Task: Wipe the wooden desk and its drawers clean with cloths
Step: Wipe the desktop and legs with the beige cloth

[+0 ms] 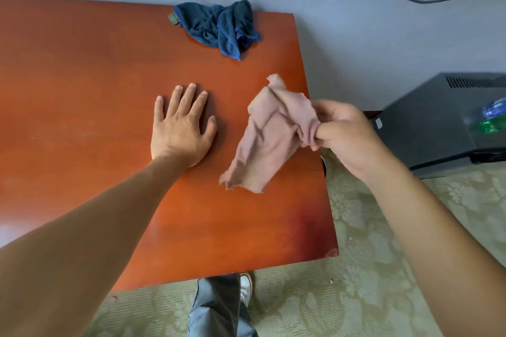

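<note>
Desk [82, 85] top fills the view; drawers are not visible from here. Nearest you, the front edge and front right corner show a darker reddish patch and a chipped-looking tip; whether that is stain or finish cannot be told.

Left hand [180, 126]: flat on the wood, fingers straight and spread, palm down, roughly mid-desk. It holds nothing; it reads as a brace.

Right hand [345, 134]: at the right edge of the desk, fingers and thumb curled, pinching a bunched corner of the pink cloth [268, 139]. That cloth hangs from the pinch and drapes toward the desk's middle, its frayed lower end close to the wood; whether it touches cannot be told.

Farther back, the blue cloth [219, 27] lies crumpled at the back edge, toward the back right corner, well apart from both hands and untouched.

Beyond the right edge: a dark cabinet [427, 128] on the carpet.

Step in hand, as judged: you are readying the pink cloth, not yet wiping. A pinched corner gives poor contact.

Next move calls for: gather or fold the cloth into a pad under your right palm, press it flat to the top, and stroke in overlapping passes. Shift your left hand as you go so its patch gets wiped. Lift the blue cloth aside before doing the back edge. Drawers come afterwards.
</note>
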Demonstrator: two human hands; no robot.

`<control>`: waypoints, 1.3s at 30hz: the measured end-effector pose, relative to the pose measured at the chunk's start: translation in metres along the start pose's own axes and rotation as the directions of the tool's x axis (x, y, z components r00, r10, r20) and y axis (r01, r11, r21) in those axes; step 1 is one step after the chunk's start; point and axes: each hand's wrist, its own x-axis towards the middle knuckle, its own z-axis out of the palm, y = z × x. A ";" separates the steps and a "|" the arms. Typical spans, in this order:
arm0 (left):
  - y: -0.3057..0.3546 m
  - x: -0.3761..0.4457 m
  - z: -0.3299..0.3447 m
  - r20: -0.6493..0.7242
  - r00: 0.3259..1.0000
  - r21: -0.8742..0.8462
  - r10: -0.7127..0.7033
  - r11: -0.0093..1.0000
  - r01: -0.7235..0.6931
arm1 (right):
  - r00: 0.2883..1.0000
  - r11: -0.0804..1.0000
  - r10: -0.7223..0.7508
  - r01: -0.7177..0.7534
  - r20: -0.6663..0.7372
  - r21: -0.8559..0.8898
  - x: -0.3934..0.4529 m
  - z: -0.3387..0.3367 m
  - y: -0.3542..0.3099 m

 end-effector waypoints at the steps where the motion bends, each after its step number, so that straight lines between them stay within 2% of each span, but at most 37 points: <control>1: 0.000 0.000 0.000 0.000 1.000 0.002 -0.002 1.000 0.002 | 0.995 0.958 -0.024 -0.005 -0.101 -0.285 0.009 -0.004 0.008; 2: -0.001 0.000 0.000 -0.004 1.000 0.003 -0.003 1.000 0.003 | 0.974 0.838 -0.092 -0.038 -0.208 -0.545 0.016 -0.008 0.018; 3: -0.001 0.000 0.000 -0.008 1.000 0.002 -0.003 1.000 0.003 | 0.937 0.728 -0.177 -0.082 -0.302 -0.681 0.020 -0.010 0.027; 4: -0.001 0.000 0.001 -0.012 1.000 0.001 -0.002 1.000 0.002 | 0.887 0.701 -0.255 -0.105 -0.385 -0.705 0.020 -0.011 0.035; 6: -0.002 0.000 0.002 -0.018 1.000 0.004 0.000 1.000 0.000 | 0.789 0.767 -0.353 -0.064 -0.502 -0.639 0.014 -0.005 0.042; 8: -0.002 0.000 0.003 -0.019 1.000 0.005 0.002 1.000 -0.002 | 0.801 0.740 -0.424 0.038 -0.422 -0.672 0.008 0.016 0.045; 10: -0.003 0.000 0.003 -0.025 1.000 0.005 0.004 1.000 -0.004 | 0.839 0.609 -0.491 0.139 -0.233 -0.781 0.013 0.044 0.055; 11: -0.003 0.000 0.003 -0.027 1.000 0.006 0.004 1.000 -0.004 | 0.849 0.522 -0.505 0.155 -0.157 -0.839 0.022 0.058 0.060; 13: -0.003 0.000 0.003 -0.026 1.000 0.006 0.006 1.000 -0.006 | 0.859 0.439 -0.482 0.068 -0.171 -0.896 0.049 0.086 0.067; 15: -0.003 0.000 0.004 -0.031 1.000 0.007 0.006 1.000 -0.005 | 0.835 0.443 -0.474 -0.050 -0.281 -0.895 0.062 0.113 0.065; 16: -0.003 0.000 0.004 -0.031 0.999 0.006 0.008 1.000 -0.008 | 0.816 0.437 -0.496 -0.063 -0.299 -0.897 0.059 0.127 0.064; 17: -0.003 0.001 0.004 -0.031 0.999 0.003 0.012 1.000 -0.012 | 0.806 0.410 -0.534 -0.020 -0.257 -0.912 0.047 0.141 0.069; 20: -0.003 0.001 0.003 -0.021 1.000 0.002 0.015 1.000 -0.015 | 0.760 0.344 -0.649 0.337 0.037 -0.877 -0.015 0.159 0.097; 21: -0.003 0.001 0.002 -0.015 1.000 0.002 0.015 1.000 -0.015 | 0.768 0.332 -0.635 0.366 0.081 -0.870 -0.028 0.150 0.107; 23: -0.003 0.001 0.001 -0.006 1.000 0.001 0.014 1.000 -0.014 | 0.806 0.294 -0.590 0.272 0.050 -0.916 -0.031 0.118 0.115; 26: -0.001 0.000 0.002 0.003 1.000 0.012 0.013 1.000 -0.013 | 0.812 0.248 -0.550 -0.065 -0.196 -0.967 0.010 0.067 0.112; 27: -0.001 0.001 0.002 0.006 1.000 0.017 0.012 1.000 -0.012 | 0.791 0.279 -0.529 -0.178 -0.306 -0.943 0.024 0.059 0.103; 29: -0.002 0.001 0.001 0.008 1.000 0.017 0.008 1.000 -0.008 | 0.769 0.356 -0.465 -0.291 -0.439 -0.888 0.038 0.076 0.092; 30: -0.002 0.001 0.001 0.009 1.000 0.014 0.008 1.000 -0.008 | 0.779 0.387 -0.432 -0.296 -0.455 -0.873 0.033 0.098 0.088; 31: -0.001 0.000 0.000 0.009 1.000 0.012 0.007 1.000 -0.007 | 0.794 0.421 -0.441 -0.229 -0.419 -0.877 0.017 0.126 0.086; 34: 0.000 0.000 -0.001 0.017 1.000 0.013 0.010 1.000 -0.010 | 0.773 0.330 -0.631 0.181 -0.074 -0.926 -0.059 0.192 0.107; 35: 0.000 0.000 -0.001 0.023 1.000 0.012 0.010 1.000 -0.010 | 0.771 0.313 -0.637 0.250 -0.007 -0.916 -0.076 0.189 0.118; 36: 0.000 -0.001 -0.001 0.025 1.000 0.012 0.008 1.000 -0.009 | 0.780 0.313 -0.626 0.244 -0.006 -0.918 -0.084 0.175 0.127; 37: 0.001 -0.001 -0.001 0.022 1.000 0.013 0.010 1.000 -0.010 | 0.802 0.320 -0.594 0.161 -0.065 -0.934 -0.085 0.154 0.133; 39: 0.002 0.000 -0.002 0.015 1.000 0.016 0.014 1.000 -0.014 | 0.793 0.332 -0.542 -0.104 -0.280 -0.938 -0.077 0.106 0.145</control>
